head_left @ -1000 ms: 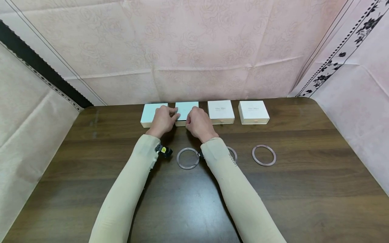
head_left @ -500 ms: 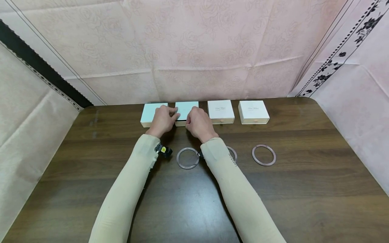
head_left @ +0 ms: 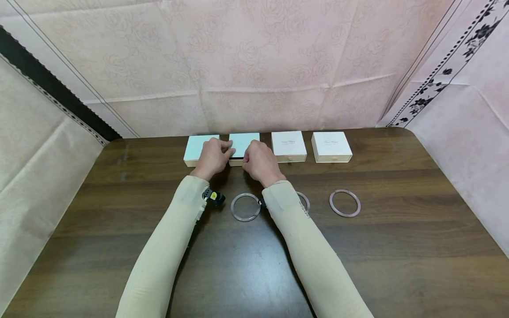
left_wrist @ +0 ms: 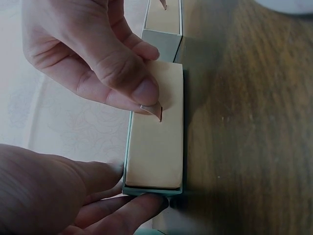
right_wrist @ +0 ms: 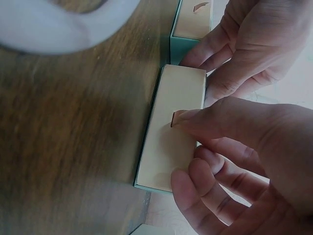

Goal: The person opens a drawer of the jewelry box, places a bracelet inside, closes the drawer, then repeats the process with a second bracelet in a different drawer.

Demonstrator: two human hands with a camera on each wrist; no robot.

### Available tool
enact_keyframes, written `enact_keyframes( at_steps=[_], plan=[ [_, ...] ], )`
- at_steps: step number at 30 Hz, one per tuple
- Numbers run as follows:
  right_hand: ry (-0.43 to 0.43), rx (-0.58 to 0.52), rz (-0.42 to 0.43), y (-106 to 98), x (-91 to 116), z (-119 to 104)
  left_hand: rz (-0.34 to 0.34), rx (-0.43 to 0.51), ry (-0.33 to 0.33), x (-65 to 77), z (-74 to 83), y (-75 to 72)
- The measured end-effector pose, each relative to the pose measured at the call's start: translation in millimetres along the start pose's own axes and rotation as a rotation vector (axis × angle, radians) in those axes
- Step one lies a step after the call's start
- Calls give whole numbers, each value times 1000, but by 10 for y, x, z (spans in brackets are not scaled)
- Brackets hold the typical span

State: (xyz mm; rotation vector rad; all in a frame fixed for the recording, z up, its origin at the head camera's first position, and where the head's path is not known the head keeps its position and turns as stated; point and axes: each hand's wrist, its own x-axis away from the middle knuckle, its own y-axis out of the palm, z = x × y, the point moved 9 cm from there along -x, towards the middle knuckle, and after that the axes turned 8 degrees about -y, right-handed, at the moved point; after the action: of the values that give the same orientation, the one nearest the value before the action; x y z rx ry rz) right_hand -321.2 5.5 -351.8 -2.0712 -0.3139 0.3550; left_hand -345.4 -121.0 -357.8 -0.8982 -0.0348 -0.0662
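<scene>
A turquoise drawer box (head_left: 245, 142) with a cream front stands second from the left in a row at the table's back. My left hand (head_left: 212, 158) holds its left side, thumb and fingers along the sleeve, as the right wrist view also shows. With thumb and forefinger, my right hand (head_left: 262, 162) pinches the small pull tab (left_wrist: 153, 110) in the middle of the cream drawer front (left_wrist: 155, 154). In the head view a thin dark line runs between turquoise top and cream front. The tab is mostly covered by my right thumb in the right wrist view.
Another turquoise box (head_left: 195, 149) sits to the left; two white boxes, one nearer (head_left: 289, 143) and one farther right (head_left: 331, 143), continue the row. On the brown table (head_left: 397, 247) lie a pale bangle (head_left: 233, 212), a second bangle (head_left: 307, 201) partly behind my right sleeve, and a third bangle (head_left: 359, 206).
</scene>
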Motion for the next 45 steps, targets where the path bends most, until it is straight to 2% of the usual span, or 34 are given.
enact_keyframes(
  at_steps=[45],
  plan=[
    [15,-20,-30,3,51,-15,4,4,5,6,-5,-2]
  ],
)
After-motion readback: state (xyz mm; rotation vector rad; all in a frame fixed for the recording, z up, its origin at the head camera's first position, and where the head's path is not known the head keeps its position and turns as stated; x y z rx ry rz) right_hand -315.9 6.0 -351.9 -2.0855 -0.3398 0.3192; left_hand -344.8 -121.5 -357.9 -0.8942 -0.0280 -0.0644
